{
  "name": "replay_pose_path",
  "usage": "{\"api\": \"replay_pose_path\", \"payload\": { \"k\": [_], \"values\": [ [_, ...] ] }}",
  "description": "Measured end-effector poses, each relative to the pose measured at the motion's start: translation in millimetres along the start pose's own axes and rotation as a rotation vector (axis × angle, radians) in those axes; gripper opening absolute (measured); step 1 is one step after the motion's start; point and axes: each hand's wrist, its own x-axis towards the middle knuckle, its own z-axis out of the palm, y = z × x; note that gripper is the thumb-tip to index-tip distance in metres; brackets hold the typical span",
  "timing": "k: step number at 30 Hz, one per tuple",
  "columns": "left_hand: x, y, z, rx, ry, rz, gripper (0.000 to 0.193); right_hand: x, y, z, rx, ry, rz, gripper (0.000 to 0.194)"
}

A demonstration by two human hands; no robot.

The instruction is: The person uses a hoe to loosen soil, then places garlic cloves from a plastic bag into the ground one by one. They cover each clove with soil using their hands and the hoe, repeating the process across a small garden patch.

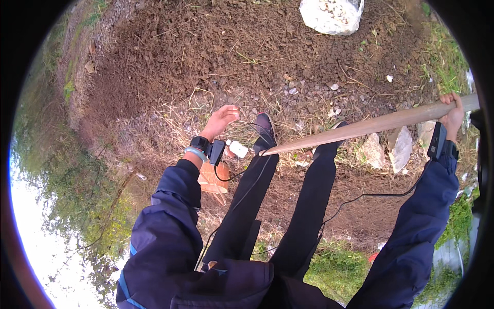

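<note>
My right hand [453,114] grips a long wooden pole [362,129] near the right edge of the view. The pole slants down to the left, and its tapered end lies in front of my left lower leg. My left hand [224,119] holds nothing; its fingers are slightly bent, above dry straw left of my shoe [264,129]. Just below that hand are a white plastic bottle [238,149] and an orange woven basket [214,177], partly hidden by my wrist and sleeve. The pole's far end is cut off at the right.
Loose brown soil [239,50] spreads ahead. A white plastic bag [332,17] of pale pieces stands on it at the top. Large stones [400,150] lie below the pole at the right. Black cables [370,195] run from both wrists past my legs. Bushes stand at the left.
</note>
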Motion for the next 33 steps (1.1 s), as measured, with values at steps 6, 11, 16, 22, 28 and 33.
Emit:
{"api": "replay_pose_path", "payload": {
  "k": [6,11,16,22,28,33],
  "values": [
    [-4,-25,-52,0.399,0.185,-0.088,0.034,-4,-14,8,-0.057,0.026,-0.016,0.020],
    [-19,-38,-104,0.472,0.353,-0.067,0.031,9,-20,-6,0.002,-0.068,0.071,0.021],
    [-36,-12,-165,0.551,0.505,-0.068,0.027,29,-42,-31,-0.020,-0.109,0.119,0.021],
    [-57,55,-151,0.548,0.307,0.061,0.012,0,1,-12,0.007,-0.005,0.115,0.019],
    [-167,121,-14,0.112,0.000,-0.139,0.016,-50,81,48,-0.012,0.285,-0.042,0.015],
    [-175,158,102,-0.431,-0.287,0.008,0.042,-80,124,90,0.063,0.383,-0.022,0.019]
  ]
}}
